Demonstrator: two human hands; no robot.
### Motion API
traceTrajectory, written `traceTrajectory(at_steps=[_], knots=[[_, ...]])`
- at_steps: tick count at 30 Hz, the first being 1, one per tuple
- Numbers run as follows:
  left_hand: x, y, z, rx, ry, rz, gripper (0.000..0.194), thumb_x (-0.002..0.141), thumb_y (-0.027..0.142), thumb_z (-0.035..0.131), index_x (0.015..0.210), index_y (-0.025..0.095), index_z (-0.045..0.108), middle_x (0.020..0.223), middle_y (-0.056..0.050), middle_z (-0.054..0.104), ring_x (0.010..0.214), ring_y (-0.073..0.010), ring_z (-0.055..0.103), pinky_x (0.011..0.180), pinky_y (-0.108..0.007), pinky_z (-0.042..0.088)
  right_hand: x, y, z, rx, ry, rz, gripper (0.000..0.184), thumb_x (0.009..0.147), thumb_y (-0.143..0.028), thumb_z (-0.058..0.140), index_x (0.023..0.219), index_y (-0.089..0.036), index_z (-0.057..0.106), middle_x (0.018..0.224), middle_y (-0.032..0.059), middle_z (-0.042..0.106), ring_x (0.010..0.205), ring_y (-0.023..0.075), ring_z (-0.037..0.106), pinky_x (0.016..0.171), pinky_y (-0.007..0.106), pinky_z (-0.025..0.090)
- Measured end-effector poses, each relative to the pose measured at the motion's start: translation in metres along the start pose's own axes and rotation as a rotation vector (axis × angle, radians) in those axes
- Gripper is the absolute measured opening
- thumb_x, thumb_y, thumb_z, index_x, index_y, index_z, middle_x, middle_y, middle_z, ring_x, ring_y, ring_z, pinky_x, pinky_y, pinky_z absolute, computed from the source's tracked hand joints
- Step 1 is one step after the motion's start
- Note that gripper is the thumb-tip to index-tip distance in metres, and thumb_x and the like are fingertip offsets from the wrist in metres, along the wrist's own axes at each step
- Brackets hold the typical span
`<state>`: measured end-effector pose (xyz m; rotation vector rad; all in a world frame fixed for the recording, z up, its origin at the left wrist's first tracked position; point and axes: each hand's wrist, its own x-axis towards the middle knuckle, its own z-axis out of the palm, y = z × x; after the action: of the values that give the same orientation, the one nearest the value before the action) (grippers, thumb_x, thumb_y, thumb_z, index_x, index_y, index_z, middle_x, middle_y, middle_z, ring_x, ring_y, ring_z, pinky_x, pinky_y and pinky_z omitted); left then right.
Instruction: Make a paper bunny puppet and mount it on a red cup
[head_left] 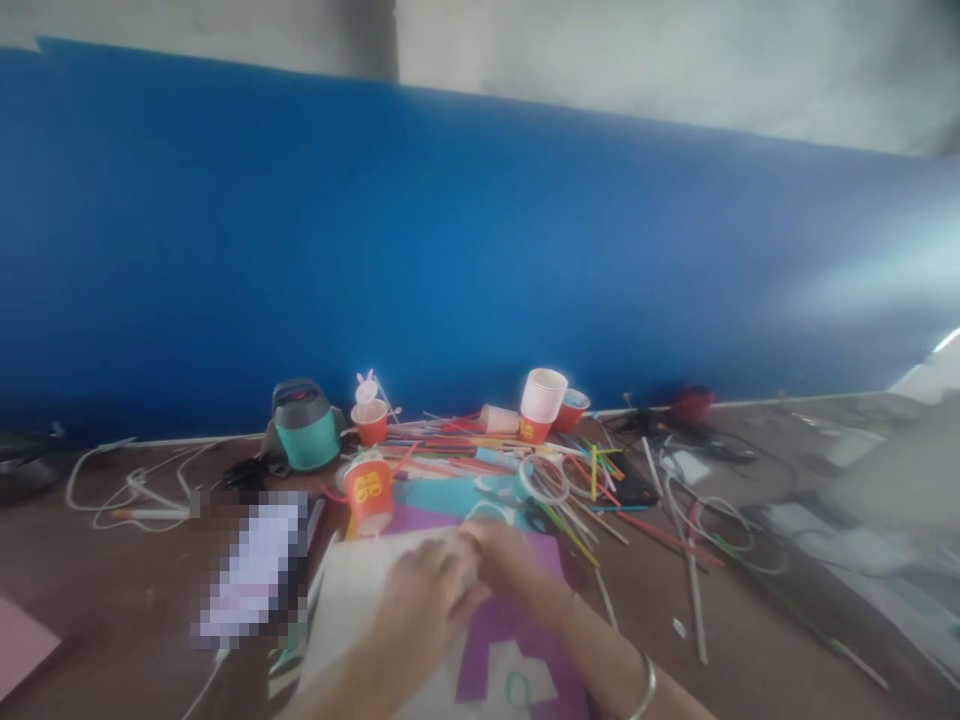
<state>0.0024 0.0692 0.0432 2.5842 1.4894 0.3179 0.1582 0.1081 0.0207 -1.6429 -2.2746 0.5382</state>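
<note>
My left hand [420,595] and my right hand [504,560] meet at the bottom centre, over a white sheet [341,605] and a purple sheet [525,640] that lie on the brown table [750,650]. Both hands are blurred. Their fingers look curled and pressed together where the two sheets meet, and what they pinch is hidden. A bangle [646,690] circles my right wrist. Just beyond the hands stands an orange paper cup [369,492].
Coloured straws and sticks [577,485] litter the middle. A stack of cups [540,403], more cups [370,421] and a teal container [304,425] stand by the blue board [480,250]. White cables [135,485] lie left, a tape ring [544,478] centre, a pixelated object [255,570] beside the white sheet.
</note>
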Motion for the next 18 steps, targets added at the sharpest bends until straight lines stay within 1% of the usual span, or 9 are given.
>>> traceTrajectory(at_steps=[2,4,5,6,8,10,12,14,18], knots=[[0.007,-0.023,-0.021,0.085,0.211,-0.137,0.025,0.092,0.036,0.046,0.085,0.019,0.062,0.09,-0.008,0.061,0.087,-0.0238,0.058,0.075,-0.034,0.045,-0.002,0.0,0.001,-0.03,0.024,-0.006,0.027,0.082,-0.009,0.046,0.093,-0.019,0.068,0.095,0.0073,0.07,0.088,0.0191,0.063,0.073,0.025,0.043],[0.014,-0.047,-0.034,0.207,0.413,-0.318,0.03,0.091,0.038,0.044,0.104,0.015,0.059,0.106,-0.014,0.059,0.1,-0.0297,0.055,0.082,-0.038,0.044,-0.005,-0.003,0.001,-0.073,0.045,0.006,0.025,0.083,-0.01,0.045,0.091,-0.02,0.068,0.093,0.0072,0.069,0.086,0.0197,0.062,0.071,0.025,0.042],[0.017,-0.058,-0.037,0.242,0.446,-0.431,0.038,0.091,0.039,0.043,0.114,0.012,0.055,0.11,-0.017,0.057,0.101,-0.0324,0.055,0.081,-0.04,0.044,-0.006,-0.005,0.001,-0.097,0.043,0.014,0.024,0.084,-0.011,0.045,0.089,-0.02,0.067,0.092,0.0072,0.069,0.085,0.02,0.062,0.07,0.026,0.041],[0.02,-0.068,-0.038,0.245,0.436,-0.527,0.049,0.09,0.042,0.043,0.124,0.007,0.049,0.112,-0.02,0.056,0.102,-0.0349,0.055,0.08,-0.04,0.044,-0.007,-0.007,0.001,-0.117,0.037,0.014,0.024,0.084,-0.011,0.045,0.089,-0.02,0.067,0.091,0.0072,0.068,0.085,0.0202,0.062,0.069,0.026,0.041],[0.023,-0.084,-0.035,0.177,0.297,-0.654,0.071,0.089,0.05,0.038,0.139,0.001,0.029,0.112,-0.024,0.056,0.099,-0.0376,0.058,0.075,-0.041,0.046,-0.009,-0.011,0.0,-0.14,0.041,0.002,0.025,0.085,-0.01,0.044,0.09,-0.02,0.066,0.093,0.0069,0.068,0.087,0.0201,0.062,0.07,0.027,0.04],[0.025,-0.093,-0.03,0.051,0.153,-0.751,0.087,0.087,0.06,0.034,0.145,0.0,0.012,0.109,-0.026,0.06,0.094,-0.0392,0.062,0.072,-0.043,0.046,-0.011,-0.013,-0.001,-0.143,0.059,-0.014,0.026,0.087,-0.011,0.043,0.091,-0.02,0.066,0.094,0.0061,0.067,0.089,0.0196,0.061,0.071,0.027,0.04],[0.026,-0.098,-0.028,-0.067,0.066,-0.788,0.097,0.084,0.066,0.034,0.146,-0.001,0.001,0.103,-0.025,0.064,0.089,-0.039,0.065,0.073,-0.044,0.046,-0.012,-0.014,-0.002,-0.141,0.072,-0.029,0.025,0.088,-0.012,0.043,0.09,-0.02,0.066,0.093,0.0056,0.067,0.088,0.0191,0.061,0.072,0.027,0.041],[0.028,-0.098,-0.028,-0.125,0.046,-0.796,0.101,0.082,0.068,0.036,0.147,0.001,-0.003,0.102,-0.024,0.067,0.09,-0.0391,0.066,0.075,-0.044,0.045,-0.013,-0.013,-0.003,-0.136,0.083,-0.045,0.025,0.088,-0.011,0.043,0.089,-0.02,0.067,0.092,0.0056,0.066,0.088,0.0188,0.061,0.073,0.027,0.042],[0.031,-0.098,-0.031,-0.215,0.062,-0.807,0.099,0.08,0.063,0.044,0.147,0.004,0.001,0.111,-0.024,0.065,0.102,-0.0388,0.063,0.08,-0.044,0.045,-0.007,-0.009,-0.004,-0.118,0.137,-0.054,0.027,0.088,-0.01,0.042,0.092,-0.018,0.067,0.094,0.0073,0.066,0.094,0.0204,0.059,0.082,0.03,0.044]])
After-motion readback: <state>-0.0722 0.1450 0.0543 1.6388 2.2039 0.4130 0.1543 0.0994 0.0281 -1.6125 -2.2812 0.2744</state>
